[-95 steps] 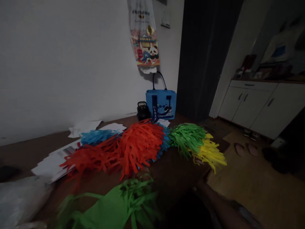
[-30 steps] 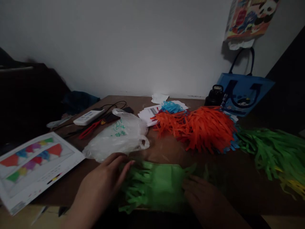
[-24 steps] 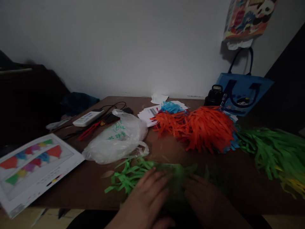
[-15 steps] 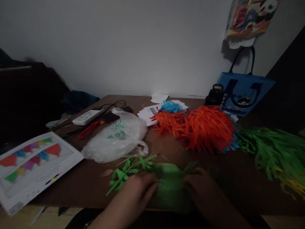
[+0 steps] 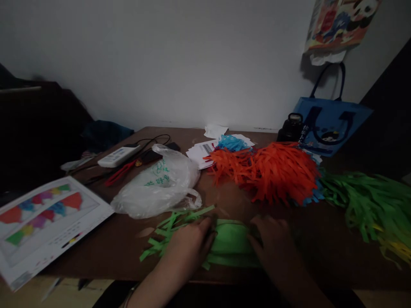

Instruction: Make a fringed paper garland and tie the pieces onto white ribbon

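Green fringed tissue paper (image 5: pixel 231 239) lies at the front edge of the table, its uncut middle stretched between my hands. My left hand (image 5: pixel 191 241) is closed on the left side of the paper, and cut strips (image 5: pixel 165 231) fan out beyond it. Across from it, my right hand (image 5: pixel 272 239) grips the right edge with thumb and curled fingers; the strips past that hand are hidden in shadow. Behind my left hand sits a crumpled white plastic bag (image 5: pixel 157 184).
Orange fringed tassels (image 5: pixel 282 171) and a blue one (image 5: pixel 233 143) lie at the back beside white cards (image 5: pixel 199 154). Green tassels (image 5: pixel 372 196) spread at the right. A black bottle (image 5: pixel 290 128), a blue bag (image 5: pixel 334 124), a power strip (image 5: pixel 118 156) and a printed sheet (image 5: pixel 48 226) surround the workspace.
The green paper was blurred and hung lower over the table edge; now it lies flatter on the table. Both hands have shifted slightly forward, still at its two sides.
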{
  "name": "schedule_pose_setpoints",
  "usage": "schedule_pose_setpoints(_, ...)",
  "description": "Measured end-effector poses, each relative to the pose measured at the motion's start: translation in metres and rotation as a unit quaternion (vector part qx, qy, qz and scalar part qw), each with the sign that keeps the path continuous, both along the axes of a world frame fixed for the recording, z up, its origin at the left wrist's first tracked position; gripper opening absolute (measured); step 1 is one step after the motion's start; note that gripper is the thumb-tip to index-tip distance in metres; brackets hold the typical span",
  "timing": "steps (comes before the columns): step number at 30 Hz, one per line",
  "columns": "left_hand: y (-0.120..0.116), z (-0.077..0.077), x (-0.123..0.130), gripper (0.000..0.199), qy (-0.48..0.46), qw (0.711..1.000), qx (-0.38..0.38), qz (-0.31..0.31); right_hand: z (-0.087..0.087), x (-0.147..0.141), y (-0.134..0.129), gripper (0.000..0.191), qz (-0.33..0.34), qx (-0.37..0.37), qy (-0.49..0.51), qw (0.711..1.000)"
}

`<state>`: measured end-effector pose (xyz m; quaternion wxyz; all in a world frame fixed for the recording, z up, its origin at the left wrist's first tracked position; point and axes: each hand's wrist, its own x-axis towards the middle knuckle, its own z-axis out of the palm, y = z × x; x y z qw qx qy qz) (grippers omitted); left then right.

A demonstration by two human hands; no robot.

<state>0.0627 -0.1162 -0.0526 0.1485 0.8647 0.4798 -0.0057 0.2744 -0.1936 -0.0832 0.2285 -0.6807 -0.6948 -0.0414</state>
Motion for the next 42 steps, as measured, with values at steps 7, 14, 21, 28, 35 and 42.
schedule_pose_setpoints(7, 0.001, -0.008, -0.001, 0.013, -0.013, 1.000, 0.025, -0.011, 0.011, -0.013, -0.010, 0.022, 0.217, 0.124, -0.028, 0.968)
schedule_pose_setpoints(14, -0.013, -0.005, -0.002, 0.012, -0.166, 0.938, 0.262, -0.154, -0.004, -0.019, -0.008, 0.035, 0.223, 0.160, -0.085, 0.958)
schedule_pose_setpoints(21, -0.027, -0.009, 0.007, 0.025, -0.172, 0.917, 0.273, -0.235, 0.004, -0.013, -0.010, 0.031, 0.236, 0.190, -0.038, 0.952)
schedule_pose_setpoints(28, -0.023, -0.030, 0.000, 0.051, -0.219, 0.894, 0.316, -0.232, -0.008, -0.006, -0.011, 0.037, 0.224, 0.147, -0.118, 0.956)
schedule_pose_setpoints(35, -0.021, -0.031, -0.015, 0.030, -0.205, 0.941, 0.210, -0.170, -0.011, 0.008, -0.004, 0.032, 0.158, 0.121, -0.074, 0.977)
schedule_pose_setpoints(42, -0.018, -0.011, -0.004, 0.028, -0.070, 0.983, 0.155, -0.073, -0.021, 0.009, 0.011, 0.023, 0.074, 0.095, -0.085, 0.989)
